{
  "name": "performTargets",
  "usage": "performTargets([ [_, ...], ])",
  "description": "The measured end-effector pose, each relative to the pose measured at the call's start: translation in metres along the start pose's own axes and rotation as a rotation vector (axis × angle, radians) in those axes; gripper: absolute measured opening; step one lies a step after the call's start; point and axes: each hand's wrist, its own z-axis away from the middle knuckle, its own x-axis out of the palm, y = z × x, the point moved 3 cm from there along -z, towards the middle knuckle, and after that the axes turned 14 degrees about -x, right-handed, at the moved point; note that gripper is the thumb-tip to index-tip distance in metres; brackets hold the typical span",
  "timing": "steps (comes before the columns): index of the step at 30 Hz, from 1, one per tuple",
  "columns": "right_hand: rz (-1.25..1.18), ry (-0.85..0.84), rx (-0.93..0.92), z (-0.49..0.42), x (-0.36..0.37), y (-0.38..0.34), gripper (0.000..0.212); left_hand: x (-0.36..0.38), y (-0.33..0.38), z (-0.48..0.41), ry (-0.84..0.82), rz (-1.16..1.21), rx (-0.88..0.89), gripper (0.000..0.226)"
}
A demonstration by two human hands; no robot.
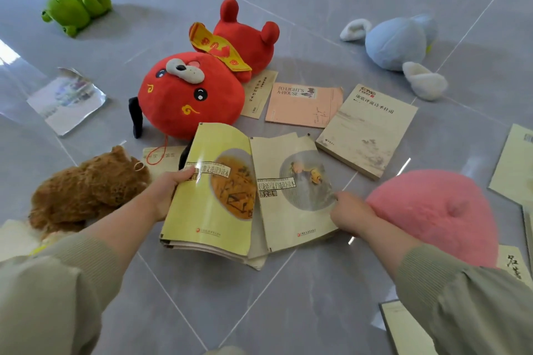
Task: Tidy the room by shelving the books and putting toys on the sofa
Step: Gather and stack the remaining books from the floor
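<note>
- While the left hand (165,190) grips the yellow book (213,193) by its outer edge, thumb on the cover, the right hand (353,212) lays a forefinger on the pale book (294,190); whether its other fingers hook the edge I cannot tell.
- Both books lie on the floor (288,297) between the hands, touching, with thinner ones showing under their near edges.
- Likely slip: lifted by one edge, the yellow cover would bend and the ones beneath slide out and scatter.
- A pink plush (432,210) presses against the right wrist and a brown plush (86,187) sits just outside the left hand, so a sleeve could drag either.
- Beyond the hands, a red plush (190,95) lies over a book's corner, and tugging that book would roll it.
- Neither shelf nor sofa shows.
</note>
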Motion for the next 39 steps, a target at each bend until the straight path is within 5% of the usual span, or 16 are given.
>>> performTargets([
  [6,0.065,0.019,0.089,-0.001,0.015,-0.004,0.038,-0.004,0.007,-0.001,-0.235,0.161,0.075,0.035],
  [10,0.097,0.018,0.083,-0.003,0.020,-0.009,0.042,0.006,0.020,-0.012,-0.306,0.159,0.099,0.091],
  [13,0.071,0.017,0.080,-0.006,0.025,-0.013,0.041,0.029,0.020,-0.014,-0.307,0.159,0.064,0.049],
  [19,-0.224,0.035,-0.002,-0.009,0.018,-0.010,0.006,0.072,-0.032,-0.034,0.001,-0.137,-0.063,0.022],
  [22,-0.248,0.026,0.000,-0.010,0.019,-0.003,0.006,0.073,-0.039,-0.044,0.284,-0.509,0.142,0.025],
  [26,-0.236,0.232,0.052,-0.015,0.013,0.004,0.020,0.063,-0.037,-0.051,0.462,-0.909,0.262,0.031],
  [32,-0.576,0.102,0.176,-0.022,0.015,-0.006,0.051,0.067,-0.047,-0.055,0.182,-0.255,0.016,0.049],
  [35,-0.797,0.071,0.240,-0.021,0.028,-0.003,0.048,0.070,-0.039,-0.045,0.093,-0.180,-0.024,0.021],
  [39,-0.721,0.035,0.229,-0.014,0.036,-0.008,0.039,0.085,-0.033,-0.040,0.081,-0.285,0.053,0.052],
])
